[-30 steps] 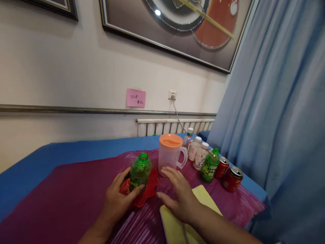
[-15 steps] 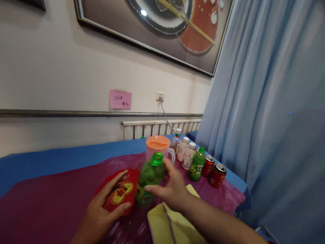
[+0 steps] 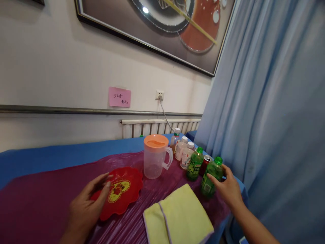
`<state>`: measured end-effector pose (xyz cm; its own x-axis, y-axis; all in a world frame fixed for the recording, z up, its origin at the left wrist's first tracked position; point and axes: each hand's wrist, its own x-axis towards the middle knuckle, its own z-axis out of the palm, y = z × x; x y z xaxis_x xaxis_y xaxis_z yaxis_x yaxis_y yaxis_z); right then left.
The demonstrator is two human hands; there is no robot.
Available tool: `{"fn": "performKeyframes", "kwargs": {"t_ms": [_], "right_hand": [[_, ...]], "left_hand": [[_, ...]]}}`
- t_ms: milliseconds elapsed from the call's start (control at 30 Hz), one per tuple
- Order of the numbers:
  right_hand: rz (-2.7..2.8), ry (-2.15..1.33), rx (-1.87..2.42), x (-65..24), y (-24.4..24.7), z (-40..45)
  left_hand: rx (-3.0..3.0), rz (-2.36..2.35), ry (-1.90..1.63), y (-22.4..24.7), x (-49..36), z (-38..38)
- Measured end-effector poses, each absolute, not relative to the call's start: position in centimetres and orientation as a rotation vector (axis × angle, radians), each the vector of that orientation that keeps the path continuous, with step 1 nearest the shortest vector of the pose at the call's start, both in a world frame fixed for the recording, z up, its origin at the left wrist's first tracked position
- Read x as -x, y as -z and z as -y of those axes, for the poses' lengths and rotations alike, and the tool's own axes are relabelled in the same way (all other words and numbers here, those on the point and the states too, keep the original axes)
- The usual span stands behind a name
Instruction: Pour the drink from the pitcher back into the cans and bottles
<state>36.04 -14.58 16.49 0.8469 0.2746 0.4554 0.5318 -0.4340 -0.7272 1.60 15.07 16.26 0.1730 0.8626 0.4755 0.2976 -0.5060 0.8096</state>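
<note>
My right hand (image 3: 227, 186) is wrapped round a green bottle (image 3: 212, 178) at the right end of the row of drinks. Over the left edge of the red scalloped plate (image 3: 127, 193) hovers my left hand (image 3: 88, 200), fingers apart and nothing in it. A clear pitcher with an orange lid (image 3: 153, 159) stands behind the plate. The folded yellow cloth (image 3: 182, 217) lies between my hands. Beside the held bottle are another green bottle (image 3: 195, 166) and a red can (image 3: 205, 164), partly hidden.
White-capped bottles (image 3: 186, 156) stand farther back in the row. A purple plastic sheet (image 3: 45, 193) covers much of the blue table surface (image 3: 76, 152). Behind are a radiator (image 3: 137, 126) and a wall socket; a blue curtain (image 3: 274, 101) hangs at right.
My right hand has carried the green bottle from beside the plate to the right end of the row, uncovering the pitcher and cloth. My left hand has shifted left over the plate.
</note>
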Motion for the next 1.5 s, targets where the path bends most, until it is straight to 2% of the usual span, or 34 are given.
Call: {"fn": "performKeyframes", "kwargs": {"t_ms": [167, 400, 667, 800, 933, 1100, 1267, 1367, 1500], "right_hand": [[0.682, 0.462, 2.027, -38.0, -13.9, 13.0], [0.783, 0.580, 2.036, -38.5, -12.7, 11.5], [0.822, 0.691, 1.954, -35.9, -12.0, 14.4], [1.015, 0.482, 1.807, -32.8, -10.6, 14.2], [1.080, 0.252, 1.633, -27.8, -11.2, 9.7], [1.140, 0.120, 1.278, -21.6, -17.0, 3.8], [1.115, 0.052, 0.944, -18.2, -22.3, 1.5], [1.069, -0.006, 0.907, -17.0, -21.7, 0.7], [1.033, -0.125, 1.001, -16.7, -17.7, -0.2]], "left_hand": [[-1.958, -1.103, -1.334, -15.6, -1.2, -16.0], [-1.964, -1.089, -1.348, -15.5, -0.8, -15.9], [-1.988, -0.976, -1.404, -16.0, -0.4, -14.8], [-2.017, -0.959, -1.394, -16.0, -0.1, -14.7], [-2.037, -0.960, -1.394, -16.5, 0.5, -14.6], [-1.953, -0.991, -1.629, -19.4, 1.2, -13.3], [-1.808, -1.072, -1.813, -22.6, 2.1, -10.7], [-1.706, -1.070, -1.819, -23.5, 3.2, -10.3], [-1.472, -1.061, -1.735, -24.3, 4.8, -11.7]]}}
